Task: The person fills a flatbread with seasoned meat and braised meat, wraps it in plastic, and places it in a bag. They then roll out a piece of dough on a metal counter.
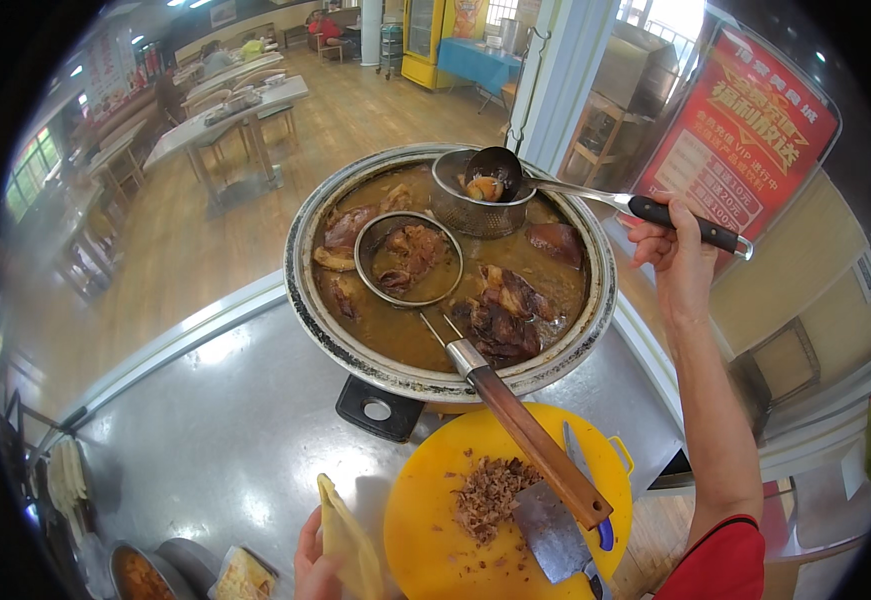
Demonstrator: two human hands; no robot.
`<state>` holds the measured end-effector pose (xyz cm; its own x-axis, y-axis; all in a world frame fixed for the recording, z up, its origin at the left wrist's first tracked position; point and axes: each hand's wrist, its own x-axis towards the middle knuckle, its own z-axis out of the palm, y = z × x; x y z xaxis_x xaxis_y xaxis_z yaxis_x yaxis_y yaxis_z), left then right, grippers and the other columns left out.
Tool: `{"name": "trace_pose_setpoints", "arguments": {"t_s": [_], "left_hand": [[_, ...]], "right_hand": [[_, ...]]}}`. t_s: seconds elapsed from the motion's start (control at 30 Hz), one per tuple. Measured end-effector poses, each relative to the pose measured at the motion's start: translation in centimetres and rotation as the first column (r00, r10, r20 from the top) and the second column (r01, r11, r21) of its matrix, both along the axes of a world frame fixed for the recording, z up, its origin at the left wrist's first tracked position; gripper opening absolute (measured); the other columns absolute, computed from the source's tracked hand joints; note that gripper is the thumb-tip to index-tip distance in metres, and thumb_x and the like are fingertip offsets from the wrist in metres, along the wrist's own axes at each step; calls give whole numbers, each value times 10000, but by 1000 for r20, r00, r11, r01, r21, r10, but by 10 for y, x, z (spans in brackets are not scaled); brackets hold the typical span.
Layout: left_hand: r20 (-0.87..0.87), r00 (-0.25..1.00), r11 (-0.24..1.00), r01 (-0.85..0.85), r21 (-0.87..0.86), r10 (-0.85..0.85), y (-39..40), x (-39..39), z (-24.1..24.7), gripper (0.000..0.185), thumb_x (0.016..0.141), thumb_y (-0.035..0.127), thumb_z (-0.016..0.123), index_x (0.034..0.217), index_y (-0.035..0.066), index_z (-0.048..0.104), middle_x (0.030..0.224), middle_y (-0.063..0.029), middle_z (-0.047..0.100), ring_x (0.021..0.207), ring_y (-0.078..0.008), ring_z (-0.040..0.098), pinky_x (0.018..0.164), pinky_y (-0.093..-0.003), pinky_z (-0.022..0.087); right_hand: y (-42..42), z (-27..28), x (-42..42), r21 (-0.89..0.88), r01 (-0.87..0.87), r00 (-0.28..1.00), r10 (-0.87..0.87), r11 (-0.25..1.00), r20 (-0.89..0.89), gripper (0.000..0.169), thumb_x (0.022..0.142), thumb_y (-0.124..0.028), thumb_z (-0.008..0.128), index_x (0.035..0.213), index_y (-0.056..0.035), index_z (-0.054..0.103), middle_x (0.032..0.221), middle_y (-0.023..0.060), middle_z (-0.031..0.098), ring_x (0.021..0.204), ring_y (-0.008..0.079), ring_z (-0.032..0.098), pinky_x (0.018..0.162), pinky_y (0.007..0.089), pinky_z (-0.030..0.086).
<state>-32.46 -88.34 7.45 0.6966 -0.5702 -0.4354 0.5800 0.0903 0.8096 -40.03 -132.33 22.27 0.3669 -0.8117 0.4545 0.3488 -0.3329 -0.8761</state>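
Note:
My right hand point(672, 244) grips the black handle of a metal ladle point(497, 174) at the upper right. The ladle's bowl, with a brown egg-like piece point(485, 188) at it, is over a perforated metal strainer point(478, 212) in a large round pot point(302, 330) of brown broth. Meat chunks point(506, 315) and a smaller ring-rimmed strainer point(409, 259) sit in the broth. My left hand point(317, 559) holds a folded pale yellow flatbread point(351, 540) at the bottom, left of a yellow cutting board point(428, 487). Chopped meat point(491, 491) lies on the board.
A cleaver point(551, 532) and a blue-handled knife point(578, 450) lie on the board. A wooden-handled strainer or fork point(533, 442) spans pot rim and board. Metal bowls point(139, 574) stand at lower left on the steel counter point(240, 405). Dining tables point(229, 124) and seated people are beyond.

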Motion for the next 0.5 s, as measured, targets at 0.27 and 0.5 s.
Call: {"name": "trace_pose_setpoints", "arguments": {"t_s": [0.27, 0.5], "left_hand": [[9, 1000, 1000, -6, -17, 6, -2, -5, 4, 685, 707, 86, 564, 1336, 0, 306, 1166, -105, 505, 1066, -212, 509, 897, -318, 427], [-1, 998, 995, 70, 68, -70, -19, -5, 12, 684, 713, 19, 500, 1359, 36, 275, 1216, -143, 478, 1102, -229, 487, 922, -324, 402]], "right_hand": [[-22, -23, -12, 311, 15, 982, -73, 950, 176, 289, 859, -289, 549, 987, -31, 577, 681, 103, 623, 562, 136, 600, 499, 248, 485], [-9, 7, -52, 253, -51, 960, -22, 966, 280, 213, 877, -242, 546, 986, -61, 579, 689, 73, 620, 533, 69, 548, 466, 175, 447]]}}
